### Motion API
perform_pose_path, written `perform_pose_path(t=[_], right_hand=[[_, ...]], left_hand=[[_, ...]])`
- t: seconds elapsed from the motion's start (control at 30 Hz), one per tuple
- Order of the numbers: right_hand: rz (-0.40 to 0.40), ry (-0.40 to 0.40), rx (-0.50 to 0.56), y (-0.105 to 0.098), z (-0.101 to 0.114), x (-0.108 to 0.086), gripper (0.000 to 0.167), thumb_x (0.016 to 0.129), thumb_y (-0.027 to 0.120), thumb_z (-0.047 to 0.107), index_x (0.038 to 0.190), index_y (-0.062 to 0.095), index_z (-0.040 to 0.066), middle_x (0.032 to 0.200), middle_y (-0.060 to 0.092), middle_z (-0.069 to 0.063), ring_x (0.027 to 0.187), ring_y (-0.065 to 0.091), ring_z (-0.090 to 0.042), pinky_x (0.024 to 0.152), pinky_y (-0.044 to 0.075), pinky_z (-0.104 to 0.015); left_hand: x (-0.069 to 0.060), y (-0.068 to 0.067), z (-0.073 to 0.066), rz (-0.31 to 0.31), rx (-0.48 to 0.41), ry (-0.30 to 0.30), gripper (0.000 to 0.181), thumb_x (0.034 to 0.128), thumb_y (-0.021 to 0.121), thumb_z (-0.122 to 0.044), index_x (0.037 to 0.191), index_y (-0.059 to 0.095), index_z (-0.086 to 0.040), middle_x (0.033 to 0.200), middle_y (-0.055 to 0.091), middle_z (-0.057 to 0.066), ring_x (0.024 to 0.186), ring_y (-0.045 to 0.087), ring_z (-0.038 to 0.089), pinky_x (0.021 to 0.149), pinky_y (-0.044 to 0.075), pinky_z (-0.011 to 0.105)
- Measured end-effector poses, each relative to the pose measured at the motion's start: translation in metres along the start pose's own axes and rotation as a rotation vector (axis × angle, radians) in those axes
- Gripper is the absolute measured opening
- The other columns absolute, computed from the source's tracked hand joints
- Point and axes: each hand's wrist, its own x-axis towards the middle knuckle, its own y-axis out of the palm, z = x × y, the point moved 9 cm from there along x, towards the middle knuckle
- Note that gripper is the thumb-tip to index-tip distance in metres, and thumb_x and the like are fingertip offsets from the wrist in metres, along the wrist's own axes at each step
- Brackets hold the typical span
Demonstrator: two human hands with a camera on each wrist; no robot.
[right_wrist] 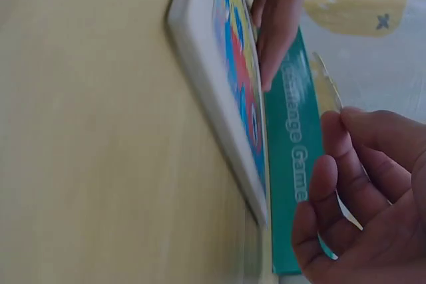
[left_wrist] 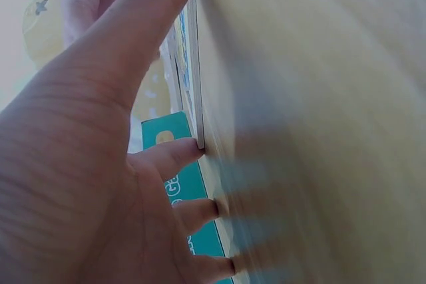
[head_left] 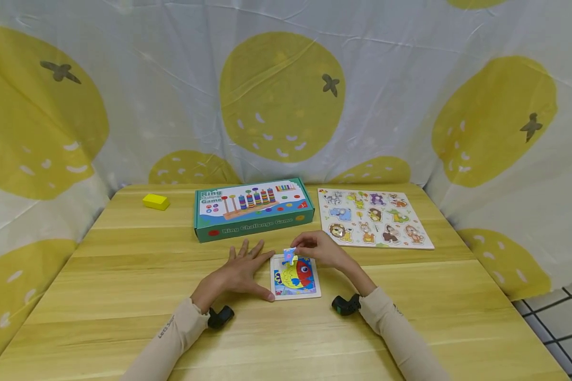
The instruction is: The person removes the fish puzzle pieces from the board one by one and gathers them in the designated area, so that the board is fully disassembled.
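On one table, one fish puzzle, left hand spread against it, right hand pinching one piece

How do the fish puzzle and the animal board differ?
The fish puzzle is small; the animal board is larger. The fish puzzle has one large picture, the animal board many small ones. The left hand touches the fish puzzle; the animal board lies farther back. Both lie flat on the table.

- Fish puzzle: yellow body, red head, blue ground, white frame.
- Loose piece: blue, yellow.
- Box: green, multicolour ring print.
- Animal board: white, multicolour animals.
- Block: solid yellow.
- Curtain: white, yellow fruit print.
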Motion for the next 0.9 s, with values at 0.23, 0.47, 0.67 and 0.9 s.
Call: perform_pose_path(t=[0.23, 0.47, 0.67, 0.9], right_hand=[[-0.028, 0.030, 0.024, -0.029, -0.018, -0.020, 0.012, 0.091, 0.065, 0.011, 0.100, 0.068, 0.003, 0.090, 0.067, -0.008, 0.079, 0.061, -0.017, 0.072, 0.050, -0.024], [-0.028, 0.085, 0.041, -0.054, -0.036, -0.040, 0.015, 0.091, 0.064, 0.011, 0.102, 0.067, 0.000, 0.092, 0.067, -0.010, 0.082, 0.062, -0.016, 0.074, 0.050, -0.025], [0.010, 0.145, 0.046, -0.059, -0.052, -0.052, 0.015, 0.093, 0.062, 0.011, 0.103, 0.066, 0.000, 0.091, 0.066, -0.010, 0.080, 0.060, -0.016, 0.071, 0.049, -0.026], [0.014, 0.149, 0.050, -0.059, -0.059, -0.054, 0.016, 0.094, 0.062, 0.011, 0.104, 0.066, 0.000, 0.091, 0.066, -0.014, 0.080, 0.059, -0.019, 0.068, 0.048, -0.027]], left_hand=[[-0.001, 0.000, 0.001, -0.006, -0.008, 0.004, 0.105, 0.0661, 0.076, -0.064, 0.152, 0.030, -0.024, 0.161, 0.005, 0.012, 0.143, -0.011, 0.045, 0.108, -0.011, 0.067], [-0.001, 0.000, 0.000, -0.007, -0.017, 0.006, 0.105, 0.0659, 0.077, -0.063, 0.152, 0.030, -0.023, 0.161, 0.005, 0.012, 0.144, -0.011, 0.044, 0.109, -0.012, 0.066], [0.000, 0.001, 0.001, -0.007, -0.016, 0.006, 0.106, 0.0652, 0.077, -0.064, 0.152, 0.030, -0.024, 0.161, 0.005, 0.011, 0.144, -0.011, 0.044, 0.109, -0.012, 0.066], [0.000, 0.001, 0.001, -0.011, -0.018, 0.006, 0.106, 0.0647, 0.077, -0.064, 0.151, 0.031, -0.024, 0.161, 0.006, 0.011, 0.144, -0.011, 0.044, 0.109, -0.013, 0.066]])
